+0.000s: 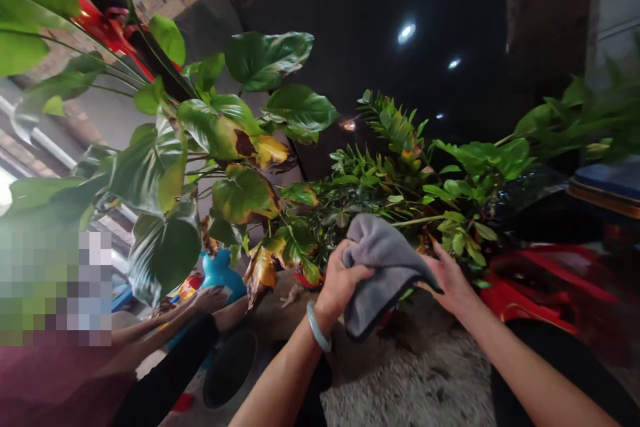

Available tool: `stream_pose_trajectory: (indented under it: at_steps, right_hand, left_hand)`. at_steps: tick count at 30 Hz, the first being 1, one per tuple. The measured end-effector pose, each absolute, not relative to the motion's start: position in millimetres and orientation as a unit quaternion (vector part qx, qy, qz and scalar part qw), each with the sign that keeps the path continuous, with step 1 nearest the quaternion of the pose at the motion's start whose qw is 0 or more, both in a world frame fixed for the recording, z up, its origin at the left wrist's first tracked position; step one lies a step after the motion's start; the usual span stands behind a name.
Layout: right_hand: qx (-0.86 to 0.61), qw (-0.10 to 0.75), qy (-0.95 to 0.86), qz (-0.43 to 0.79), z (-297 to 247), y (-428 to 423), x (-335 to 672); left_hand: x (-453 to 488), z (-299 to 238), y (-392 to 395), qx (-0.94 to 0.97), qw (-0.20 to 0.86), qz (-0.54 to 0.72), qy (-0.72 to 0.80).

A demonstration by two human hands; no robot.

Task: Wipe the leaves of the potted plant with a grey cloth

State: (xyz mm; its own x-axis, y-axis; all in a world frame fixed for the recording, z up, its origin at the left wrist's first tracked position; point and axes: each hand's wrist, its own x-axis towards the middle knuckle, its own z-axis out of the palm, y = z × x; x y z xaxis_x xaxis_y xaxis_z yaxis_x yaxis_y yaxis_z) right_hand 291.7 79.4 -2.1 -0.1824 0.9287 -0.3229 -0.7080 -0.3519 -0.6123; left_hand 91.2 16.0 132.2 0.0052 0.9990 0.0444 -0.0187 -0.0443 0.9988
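Observation:
A grey cloth (387, 273) with a dark edging hangs bunched in front of the potted plants. My left hand (340, 283), with a pale bangle (316, 328) at the wrist, is closed around the cloth's left side. At the cloth's right edge is my right hand (453, 280), its fingers partly hidden by the fabric and seeming to grip it. Just behind both hands stand a small-leaved green plant (395, 133) and a broader-leaved plant (493, 167). A stem (417, 221) runs close above the cloth.
A large-leaved plant (150, 167) with some yellow and brown leaves fills the left. Below it another person's hand (213, 299) is by a blue bottle (220, 273). A dark round container (230, 367) stands low left, red plastic (545, 280) lies right, and a dark glossy panel (375, 27) rises behind.

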Motion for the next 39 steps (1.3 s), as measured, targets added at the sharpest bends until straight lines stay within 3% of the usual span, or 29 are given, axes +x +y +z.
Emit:
stream_pose_trajectory:
  at_steps: [3, 6, 10, 13, 20, 28, 35, 39]
  right_hand:
    - [-0.360, 0.531, -0.146, 0.753, 5.6, 77.2, 291.1]
    - [-0.352, 0.538, -0.139, 0.753, 10.8, 74.8, 289.0]
    - [-0.369, 0.519, -0.134, 0.759, 5.9, 76.4, 290.1]
    - [-0.364, 0.499, -0.153, 0.771, -2.5, 80.4, 294.0]
    - [-0.358, 0.525, -0.169, 0.753, 3.7, 77.1, 288.9]
    - [-0.383, 0.494, -0.161, 0.764, 15.2, 72.1, 290.4]
    - [-0.386, 0.509, -0.166, 0.751, 15.5, 71.2, 288.6]
    - [-0.379, 0.513, -0.170, 0.752, 14.5, 71.0, 288.7]
  left_hand:
    - [90.9, 147.5, 38.2, 0.513, 0.417, 0.601, 0.449]
    - [96.2, 127.8, 47.4, 0.518, 0.381, 0.608, 0.467]
    - [97.5, 84.7, 16.4, 0.533, 0.463, 0.488, 0.513]
    - [88.1, 86.5, -9.2, 0.537, 0.540, 0.428, 0.487]
    - [72.8, 134.0, 19.8, 0.495, 0.439, 0.599, 0.452]
    - [74.9, 58.5, -16.9, 0.546, 0.510, 0.448, 0.491]
    - [50.4, 133.4, 2.2, 0.416, 0.418, 0.653, 0.475]
    - [51.2, 96.0, -2.4, 0.369, 0.418, 0.638, 0.531]
